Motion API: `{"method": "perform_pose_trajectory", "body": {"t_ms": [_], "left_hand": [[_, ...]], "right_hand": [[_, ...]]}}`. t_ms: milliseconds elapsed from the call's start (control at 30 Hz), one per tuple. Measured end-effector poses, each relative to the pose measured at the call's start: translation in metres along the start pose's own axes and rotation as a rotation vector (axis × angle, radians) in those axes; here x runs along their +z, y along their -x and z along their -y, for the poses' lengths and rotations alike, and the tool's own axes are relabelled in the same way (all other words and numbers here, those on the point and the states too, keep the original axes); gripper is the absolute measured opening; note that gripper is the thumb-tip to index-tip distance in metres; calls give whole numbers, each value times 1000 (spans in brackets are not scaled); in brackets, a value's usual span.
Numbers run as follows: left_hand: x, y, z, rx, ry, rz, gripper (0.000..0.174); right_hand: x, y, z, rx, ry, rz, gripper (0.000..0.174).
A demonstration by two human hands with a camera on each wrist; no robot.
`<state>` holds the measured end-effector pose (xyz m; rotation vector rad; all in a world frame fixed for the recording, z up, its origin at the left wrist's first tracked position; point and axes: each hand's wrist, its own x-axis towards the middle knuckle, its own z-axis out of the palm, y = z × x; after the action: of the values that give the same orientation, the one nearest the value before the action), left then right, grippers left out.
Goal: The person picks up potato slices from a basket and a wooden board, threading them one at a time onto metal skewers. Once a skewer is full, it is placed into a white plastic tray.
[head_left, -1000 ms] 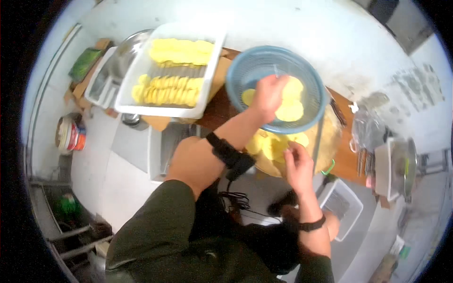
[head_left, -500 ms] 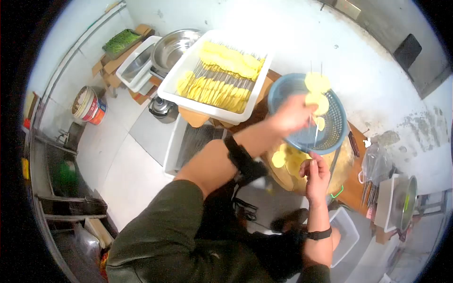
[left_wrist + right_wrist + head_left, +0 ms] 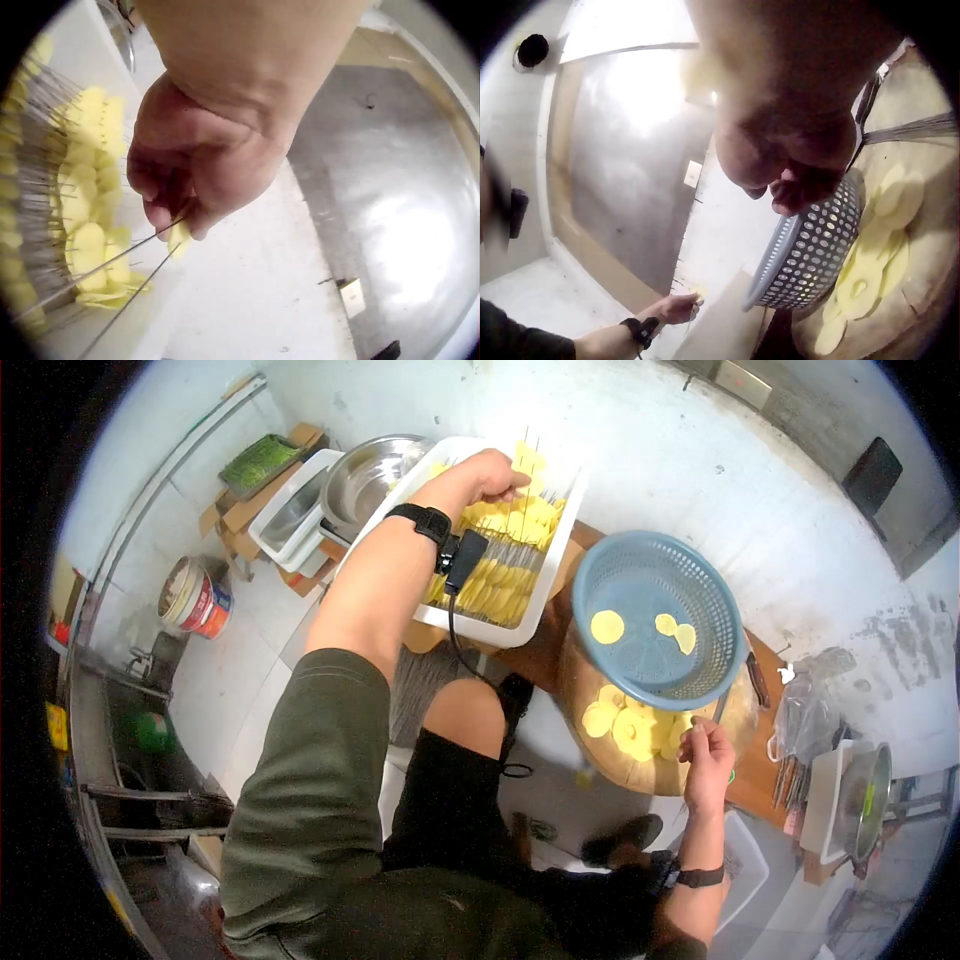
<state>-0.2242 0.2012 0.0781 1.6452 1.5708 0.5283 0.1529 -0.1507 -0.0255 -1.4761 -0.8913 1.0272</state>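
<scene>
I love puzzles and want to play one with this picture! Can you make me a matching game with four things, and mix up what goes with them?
Things:
1. Left hand
2. Basket
3. Metal bowl
4. Bucket

What fits:
A. is blue, with lots of little holes
B. stands on the floor
C. holds thin skewers
D. is shiny silver

Right pairs: 1-C, 2-A, 3-D, 4-B
</scene>
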Motion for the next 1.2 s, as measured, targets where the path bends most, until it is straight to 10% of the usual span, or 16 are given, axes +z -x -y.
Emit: {"method": "perform_pose_trajectory", "body": {"t_ms": [133,167,267,633,800,1000,1200], "left_hand": [[23,-14,25,-70,-288,129,32],[30,-17,23,59,-894,69,24],[46,-9,38,178,-668,-267,31],[56,-2,38,412,-964,102,48],[36,6,12,373,-686,11,49],[47,80,-79,396,-313,66,42],[146,126,-119,607,-398,295,35]], "right_hand": [[3,-7,-12,-40,37,43,19],[4,-6,-11,-21,50,48,19],[7,-5,-12,12,69,52,19],[-3,-8,-7,-31,102,11,19],[-46,-26,-26,-238,943,-159,31],[-73,-37,-45,122,1286,-235,57],[-83,-42,-66,68,1188,-240,33]]}}
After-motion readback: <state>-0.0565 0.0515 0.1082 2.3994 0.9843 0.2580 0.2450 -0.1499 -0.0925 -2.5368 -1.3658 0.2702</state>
